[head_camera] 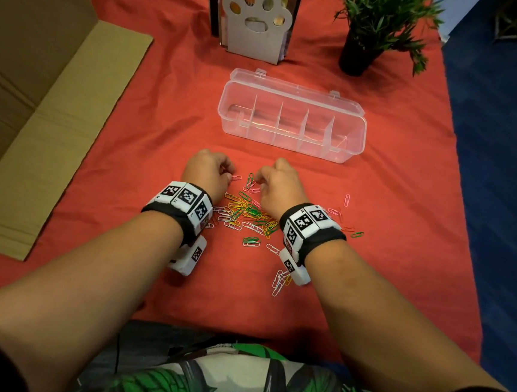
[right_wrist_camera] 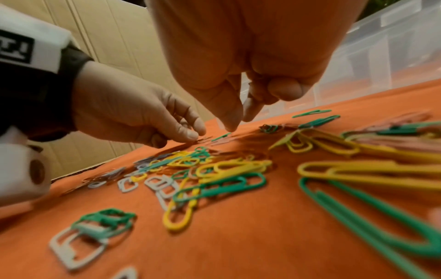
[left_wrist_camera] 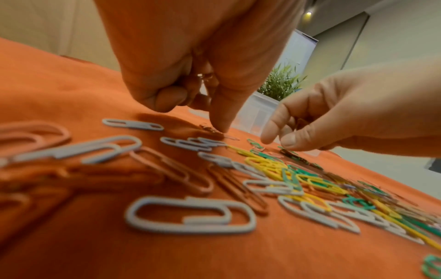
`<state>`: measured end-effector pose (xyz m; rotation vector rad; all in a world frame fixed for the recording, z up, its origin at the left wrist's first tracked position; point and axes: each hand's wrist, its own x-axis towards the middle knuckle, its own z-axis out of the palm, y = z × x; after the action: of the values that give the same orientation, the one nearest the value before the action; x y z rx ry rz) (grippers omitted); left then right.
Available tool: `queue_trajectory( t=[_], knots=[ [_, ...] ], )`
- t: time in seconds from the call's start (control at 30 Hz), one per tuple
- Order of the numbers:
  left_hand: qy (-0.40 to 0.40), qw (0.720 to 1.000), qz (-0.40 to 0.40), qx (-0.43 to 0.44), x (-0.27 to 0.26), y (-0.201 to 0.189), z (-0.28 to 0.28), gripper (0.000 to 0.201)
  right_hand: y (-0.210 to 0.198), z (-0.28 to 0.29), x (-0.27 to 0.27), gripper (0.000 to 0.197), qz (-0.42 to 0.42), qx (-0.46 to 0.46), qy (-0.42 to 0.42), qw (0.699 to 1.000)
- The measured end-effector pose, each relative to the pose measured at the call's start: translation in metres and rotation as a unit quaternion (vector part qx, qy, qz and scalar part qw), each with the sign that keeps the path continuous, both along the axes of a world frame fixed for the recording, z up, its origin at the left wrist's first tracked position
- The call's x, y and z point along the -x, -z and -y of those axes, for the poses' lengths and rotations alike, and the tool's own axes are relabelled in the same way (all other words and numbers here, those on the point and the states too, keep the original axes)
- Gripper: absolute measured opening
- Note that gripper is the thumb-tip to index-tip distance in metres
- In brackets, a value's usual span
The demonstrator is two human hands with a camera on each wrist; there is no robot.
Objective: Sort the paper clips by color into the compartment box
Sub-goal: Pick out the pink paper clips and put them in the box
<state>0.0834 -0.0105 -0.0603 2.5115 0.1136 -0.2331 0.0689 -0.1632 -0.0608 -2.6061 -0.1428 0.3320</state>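
Head view: red cloth [head_camera: 129, 153]; clear ribbed compartment box [head_camera: 292, 117] open, well beyond the paper clips [head_camera: 249, 217], handy for dropping.

Left wrist view: left hand [left_wrist_camera: 190, 66] curled, fingertip pressing a pink wire clip; whether pinched, unclear.

Right wrist view: right hand [right_wrist_camera: 241, 66], thumb and forefinger nearly closed, nothing clamped.

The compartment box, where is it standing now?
In the head view the clear compartment box stands open on the red cloth, beyond both hands, in front of the paw-shaped bookend and the potted plant.
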Motion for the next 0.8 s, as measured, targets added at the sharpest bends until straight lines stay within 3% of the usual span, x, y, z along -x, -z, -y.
queue_trajectory(
  t=[0.17,0.27,0.37,0.57,0.63,0.73,0.8],
  knots=[
    [0.059,0.998,0.010,-0.025,0.008,0.003,0.003,0.020,-0.001,-0.004,-0.006,0.036,0.018,0.043,-0.053,0.997],
    [0.083,0.995,0.013,-0.052,0.009,0.003,0.002,0.016,-0.001,-0.002,-0.011,0.022,0.021,0.100,-0.064,0.993],
    [0.090,0.994,0.006,-0.054,0.008,0.001,0.002,0.017,-0.003,0.002,-0.019,0.016,0.001,0.087,-0.028,0.996],
    [0.031,0.991,-0.078,0.107,0.005,-0.004,0.011,0.018,-0.013,0.031,-0.021,0.019,0.009,0.043,0.090,0.995],
    [-0.026,0.966,-0.143,0.214,0.002,-0.006,0.018,0.021,-0.016,0.040,-0.012,0.016,-0.005,0.044,0.093,0.995],
    [-0.149,0.877,-0.208,0.407,-0.001,-0.015,0.026,0.026,-0.015,0.036,0.009,0.014,-0.041,0.036,0.039,0.998],
    [-0.192,0.835,-0.223,0.465,-0.003,-0.018,0.028,0.024,-0.011,0.024,0.021,0.014,-0.049,0.036,-0.006,0.998]
  ],
)
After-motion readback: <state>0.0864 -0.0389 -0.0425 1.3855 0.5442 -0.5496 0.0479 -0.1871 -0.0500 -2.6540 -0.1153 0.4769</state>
